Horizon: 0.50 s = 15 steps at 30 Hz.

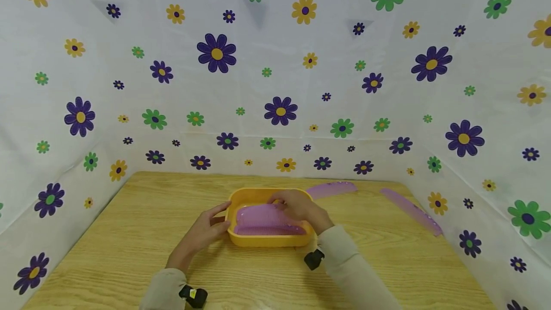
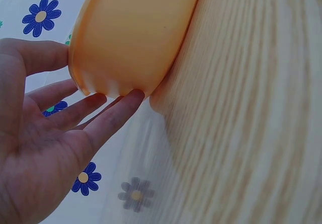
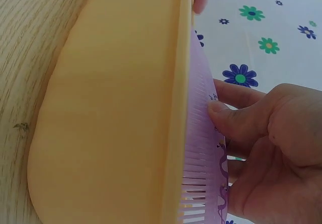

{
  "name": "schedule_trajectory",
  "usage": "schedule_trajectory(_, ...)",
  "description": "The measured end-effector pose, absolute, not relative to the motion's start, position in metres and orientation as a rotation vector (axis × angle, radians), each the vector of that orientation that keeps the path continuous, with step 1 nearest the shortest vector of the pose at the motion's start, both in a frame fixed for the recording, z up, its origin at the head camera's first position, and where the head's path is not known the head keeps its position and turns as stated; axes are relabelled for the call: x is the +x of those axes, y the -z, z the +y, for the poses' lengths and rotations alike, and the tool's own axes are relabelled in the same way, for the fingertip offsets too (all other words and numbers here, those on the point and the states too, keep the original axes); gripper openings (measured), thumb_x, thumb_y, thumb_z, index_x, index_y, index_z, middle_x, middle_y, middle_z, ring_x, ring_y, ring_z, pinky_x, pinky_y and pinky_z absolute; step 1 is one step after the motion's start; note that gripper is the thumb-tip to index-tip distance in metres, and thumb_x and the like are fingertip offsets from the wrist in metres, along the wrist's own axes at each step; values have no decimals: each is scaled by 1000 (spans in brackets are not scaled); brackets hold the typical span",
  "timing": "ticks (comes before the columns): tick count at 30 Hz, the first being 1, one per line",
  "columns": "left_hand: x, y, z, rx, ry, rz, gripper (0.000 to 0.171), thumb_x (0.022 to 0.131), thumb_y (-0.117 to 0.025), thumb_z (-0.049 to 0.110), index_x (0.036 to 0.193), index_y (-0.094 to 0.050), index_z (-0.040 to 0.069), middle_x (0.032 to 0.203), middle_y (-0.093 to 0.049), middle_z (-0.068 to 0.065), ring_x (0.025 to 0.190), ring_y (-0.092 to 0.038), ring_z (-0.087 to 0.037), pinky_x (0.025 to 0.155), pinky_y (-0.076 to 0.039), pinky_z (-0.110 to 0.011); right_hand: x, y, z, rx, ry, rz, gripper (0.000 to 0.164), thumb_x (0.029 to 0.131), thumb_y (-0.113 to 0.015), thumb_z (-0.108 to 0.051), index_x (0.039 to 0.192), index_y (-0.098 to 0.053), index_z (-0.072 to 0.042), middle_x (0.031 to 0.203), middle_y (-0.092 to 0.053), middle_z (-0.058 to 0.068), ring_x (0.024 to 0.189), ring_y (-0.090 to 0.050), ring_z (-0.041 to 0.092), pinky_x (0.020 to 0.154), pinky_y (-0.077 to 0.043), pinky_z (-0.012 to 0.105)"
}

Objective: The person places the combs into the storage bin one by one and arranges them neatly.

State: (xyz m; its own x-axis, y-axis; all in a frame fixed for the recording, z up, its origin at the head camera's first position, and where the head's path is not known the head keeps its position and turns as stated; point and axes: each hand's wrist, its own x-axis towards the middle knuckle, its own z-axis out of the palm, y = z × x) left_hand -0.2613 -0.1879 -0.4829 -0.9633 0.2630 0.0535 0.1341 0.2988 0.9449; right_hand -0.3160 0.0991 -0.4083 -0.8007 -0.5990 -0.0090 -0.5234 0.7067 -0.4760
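Note:
A yellow plastic basin (image 1: 271,241) stands on the wooden table. Two purple combs lie in it: a front comb (image 1: 267,230) along the near wall, teeth up, and a rear comb (image 1: 258,214) behind it. My right hand (image 1: 297,204) reaches over the basin's right side and pinches the rear comb by its spine. In the right wrist view, thumb and fingers hold the patterned spine of this comb (image 3: 201,118), just above the basin rim. My left hand (image 1: 208,228) is at the basin's left end, its extended fingertips (image 2: 135,97) touching the outer wall.
Beyond the basin's back right corner lies another purple comb (image 1: 333,189). A further purple comb (image 1: 411,210) lies slanted near the table's right edge. White cloth walls (image 1: 254,85) with printed flowers enclose the table (image 1: 142,224) at the back and both sides.

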Motion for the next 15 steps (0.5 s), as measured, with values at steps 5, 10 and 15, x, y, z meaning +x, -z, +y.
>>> schedule_trajectory(5, -261, 483, -188, 369, -1759, 2433, 60, 103, -58, 5, 159, -36, 3, 165, -31, -28, 141, -47, -52, 99, -61, -41, -318, 412, 96, -939, 684, 2735, 39, 96, -54, 13, 123, -72, -8, 124, -72, 12, 111, -67, 28, 105, -56, 48)
schedule_trajectory(10, -261, 483, -188, 357, -1763, 2430, 60, 103, -58, 5, 159, -36, 3, 165, -30, -28, 142, -47, -52, 100, -61, -43, -319, 414, 94, -949, 707, 2706, 36, 96, -53, 12, 122, -71, -6, 122, -71, 14, 108, -65, 28, 105, -56, 50)
schedule_trajectory(15, -261, 482, -187, 352, -1772, 2421, 60, 103, -59, 5, 159, -37, 3, 166, -30, -27, 142, -46, -52, 100, -60, -43, -320, 418, 93, -976, 680, 2714, 33, 98, -52, 8, 121, -72, -6, 121, -72, 13, 104, -62, 24, 106, -55, 50)
